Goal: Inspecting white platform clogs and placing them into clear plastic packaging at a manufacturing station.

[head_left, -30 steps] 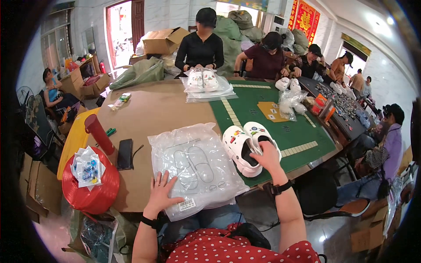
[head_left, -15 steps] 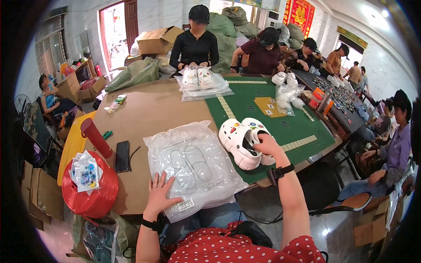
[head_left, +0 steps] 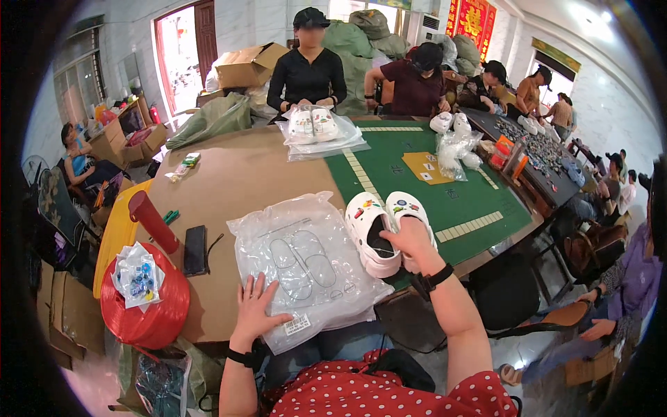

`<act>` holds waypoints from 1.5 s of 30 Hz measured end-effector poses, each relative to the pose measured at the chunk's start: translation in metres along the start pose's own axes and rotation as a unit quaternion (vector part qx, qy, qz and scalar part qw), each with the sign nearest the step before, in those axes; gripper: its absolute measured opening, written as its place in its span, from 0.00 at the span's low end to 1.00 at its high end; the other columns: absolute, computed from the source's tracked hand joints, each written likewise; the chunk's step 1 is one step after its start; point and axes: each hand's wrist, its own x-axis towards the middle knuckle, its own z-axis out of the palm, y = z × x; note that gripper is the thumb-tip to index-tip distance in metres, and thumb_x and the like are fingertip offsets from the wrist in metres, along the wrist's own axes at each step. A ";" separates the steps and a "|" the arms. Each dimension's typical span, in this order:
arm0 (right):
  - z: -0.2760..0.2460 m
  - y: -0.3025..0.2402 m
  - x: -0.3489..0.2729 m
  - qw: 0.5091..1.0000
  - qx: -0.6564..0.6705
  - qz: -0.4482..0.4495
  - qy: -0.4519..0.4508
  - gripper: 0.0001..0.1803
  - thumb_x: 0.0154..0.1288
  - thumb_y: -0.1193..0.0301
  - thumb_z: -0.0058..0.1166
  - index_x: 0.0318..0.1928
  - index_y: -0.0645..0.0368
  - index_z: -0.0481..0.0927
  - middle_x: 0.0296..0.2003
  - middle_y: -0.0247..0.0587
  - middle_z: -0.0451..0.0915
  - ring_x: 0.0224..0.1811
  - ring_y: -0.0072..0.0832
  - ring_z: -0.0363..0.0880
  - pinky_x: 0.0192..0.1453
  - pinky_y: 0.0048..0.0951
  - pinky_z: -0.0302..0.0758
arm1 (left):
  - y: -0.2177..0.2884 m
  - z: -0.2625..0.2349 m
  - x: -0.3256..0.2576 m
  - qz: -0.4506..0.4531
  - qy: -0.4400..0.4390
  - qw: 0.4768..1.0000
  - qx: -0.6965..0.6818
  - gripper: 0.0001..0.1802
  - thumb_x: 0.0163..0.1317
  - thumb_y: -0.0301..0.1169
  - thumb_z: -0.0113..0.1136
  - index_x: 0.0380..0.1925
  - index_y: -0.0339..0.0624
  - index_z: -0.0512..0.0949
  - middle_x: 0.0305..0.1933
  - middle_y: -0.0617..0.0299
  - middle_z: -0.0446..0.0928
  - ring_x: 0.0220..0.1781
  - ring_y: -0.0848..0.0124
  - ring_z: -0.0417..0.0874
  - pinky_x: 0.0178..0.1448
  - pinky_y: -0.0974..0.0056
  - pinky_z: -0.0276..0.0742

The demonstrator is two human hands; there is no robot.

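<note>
My left hand (head_left: 257, 309) lies flat with spread fingers on the near left corner of a clear plastic bag (head_left: 306, 257), part of a stack. The top bag has printed shoe-sole outlines and a white label. To its right, a pair of white clogs stands side by side, toes pointing away from me. The left clog (head_left: 365, 208) and the right clog (head_left: 404, 203) carry small colourful charms. My right hand (head_left: 413, 243) reaches into the right clog's opening and grips it, thumb toward the left clog; the fingertips are hidden inside.
Left of the bags are a black phone (head_left: 196, 250), a red cylinder (head_left: 154, 221) and a red twine roll (head_left: 146, 313) topped with small packets of charms. Across the table, a person handles white clogs (head_left: 313, 125) on plastic bags. A green mat (head_left: 455, 198) covers the right side.
The clogs have straightened, from leaning leftward to toes pointing away, with my right hand still in the right one. My left hand stays put. At right, the seated person in purple has leaned forward.
</note>
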 end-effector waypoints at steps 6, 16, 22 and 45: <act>0.009 0.000 -0.025 0.993 0.036 -0.071 0.091 0.20 0.61 0.58 0.63 0.31 0.67 0.83 0.32 0.63 0.81 0.37 0.59 0.81 0.43 0.53 0.77 | -0.008 0.003 -0.004 -0.002 0.012 1.000 0.002 0.55 0.45 0.67 0.72 0.72 0.55 0.69 0.82 0.46 0.54 0.84 0.43 0.46 0.83 0.38 0.36; -0.003 -0.011 -0.090 0.951 0.094 -0.157 0.250 0.12 0.60 0.71 0.67 0.40 0.67 0.85 0.35 0.54 0.85 0.39 0.50 0.85 0.43 0.45 0.80 | -0.005 -0.001 -0.004 -0.002 0.005 1.000 -0.006 0.55 0.45 0.68 0.70 0.72 0.54 0.70 0.82 0.46 0.53 0.84 0.43 0.45 0.83 0.38 0.36; 0.027 0.020 -0.110 0.622 0.777 0.075 0.058 0.25 0.68 0.77 0.57 0.64 0.67 0.74 0.59 0.47 0.80 0.59 0.32 0.81 0.64 0.33 0.78 | -0.004 0.003 -0.002 0.009 0.010 1.000 -0.009 0.54 0.44 0.66 0.72 0.71 0.53 0.71 0.82 0.46 0.54 0.84 0.44 0.45 0.83 0.38 0.36; 0.025 -0.006 -0.136 0.555 0.823 0.110 0.045 0.24 0.68 0.77 0.57 0.63 0.67 0.75 0.58 0.46 0.81 0.58 0.31 0.82 0.63 0.33 0.79 | -0.005 0.004 -0.002 -0.001 0.011 1.000 -0.008 0.54 0.44 0.64 0.73 0.72 0.54 0.71 0.82 0.47 0.54 0.84 0.43 0.47 0.83 0.37 0.37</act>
